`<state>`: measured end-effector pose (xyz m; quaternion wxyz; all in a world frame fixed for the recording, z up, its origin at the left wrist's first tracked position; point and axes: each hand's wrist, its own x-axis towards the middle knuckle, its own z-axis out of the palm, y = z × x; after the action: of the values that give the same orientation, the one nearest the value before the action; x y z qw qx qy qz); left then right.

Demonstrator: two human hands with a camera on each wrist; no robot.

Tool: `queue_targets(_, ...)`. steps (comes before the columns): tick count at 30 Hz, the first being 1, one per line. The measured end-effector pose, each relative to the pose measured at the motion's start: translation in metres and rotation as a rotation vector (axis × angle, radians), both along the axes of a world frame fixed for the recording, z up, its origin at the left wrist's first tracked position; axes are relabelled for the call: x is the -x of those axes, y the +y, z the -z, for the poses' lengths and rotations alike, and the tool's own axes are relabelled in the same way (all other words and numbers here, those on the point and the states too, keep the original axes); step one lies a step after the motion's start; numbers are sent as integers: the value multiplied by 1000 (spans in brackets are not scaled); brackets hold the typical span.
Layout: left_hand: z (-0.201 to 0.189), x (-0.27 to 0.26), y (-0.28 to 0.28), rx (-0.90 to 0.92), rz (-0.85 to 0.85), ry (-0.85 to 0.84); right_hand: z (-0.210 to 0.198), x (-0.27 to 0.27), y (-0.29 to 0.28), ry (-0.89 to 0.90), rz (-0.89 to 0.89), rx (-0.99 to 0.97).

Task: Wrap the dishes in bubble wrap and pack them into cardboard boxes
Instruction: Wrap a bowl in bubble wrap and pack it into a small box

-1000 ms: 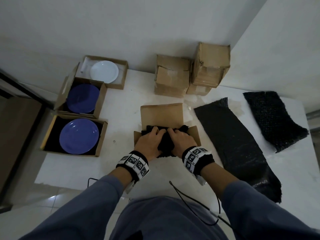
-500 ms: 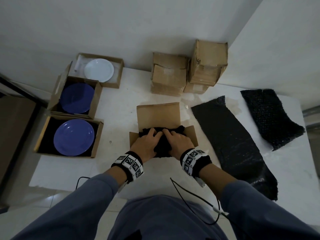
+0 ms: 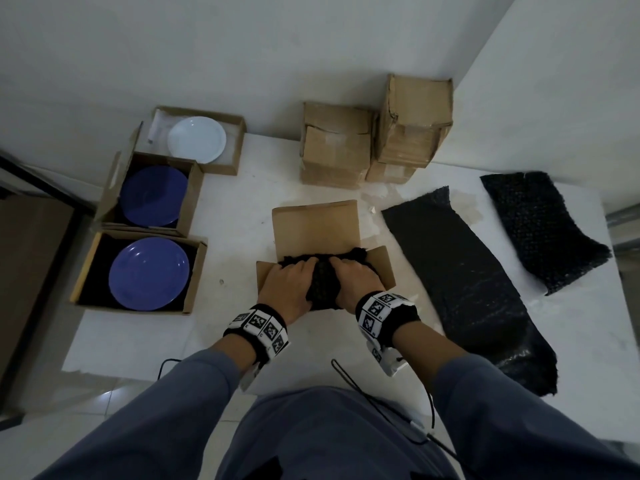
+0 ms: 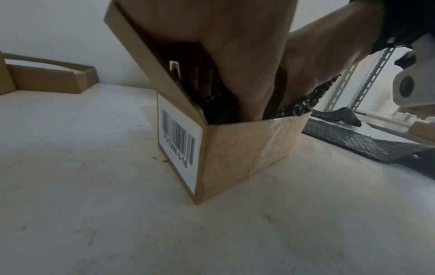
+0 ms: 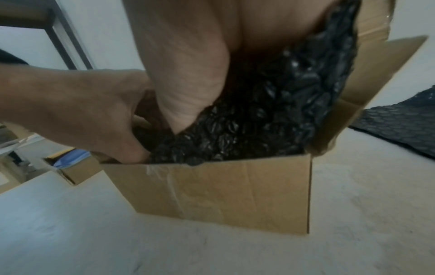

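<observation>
Fingers of both hands are curled down into the black bubble-wrapped bundle (image 3: 323, 282), left hand (image 3: 287, 289) and right hand (image 3: 356, 282) side by side, pushing it into the open cardboard box (image 3: 313, 226) mid-table. I can't tell what dish is inside. So I'd say we're at the packing step; next is probably tucking the loose wrap in so the flaps can close.

Biggest to smallest: long bubble wrap sheet (image 3: 460, 271) just right of the box, a shorter one (image 3: 540, 226) beyond. Stacked closed boxes (image 3: 377, 140) at the back. On the left, three open boxes: blue plate (image 3: 149, 273), another blue plate (image 3: 154, 195), white plate (image 3: 196, 139), all unwrapped.
</observation>
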<state>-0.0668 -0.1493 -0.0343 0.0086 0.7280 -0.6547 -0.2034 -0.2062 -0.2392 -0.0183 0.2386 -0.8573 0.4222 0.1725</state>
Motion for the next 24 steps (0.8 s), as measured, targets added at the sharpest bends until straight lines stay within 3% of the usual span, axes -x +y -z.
queue_targets(4, 2, 3, 0, -29, -42, -28, 1, -2, -6, 110, -13, -14)
queue_targets(8, -4, 8, -2, -35, -64, -175, 0, -9, -8, 180, -51, -11)
queue_targets(15, -14, 15, -7, -55, -68, -270, -3, -7, -6, 155, -31, -48)
queue_targets(24, -8, -1, -1, -33, 44, -229, -11, 8, -4, 81, -128, -36)
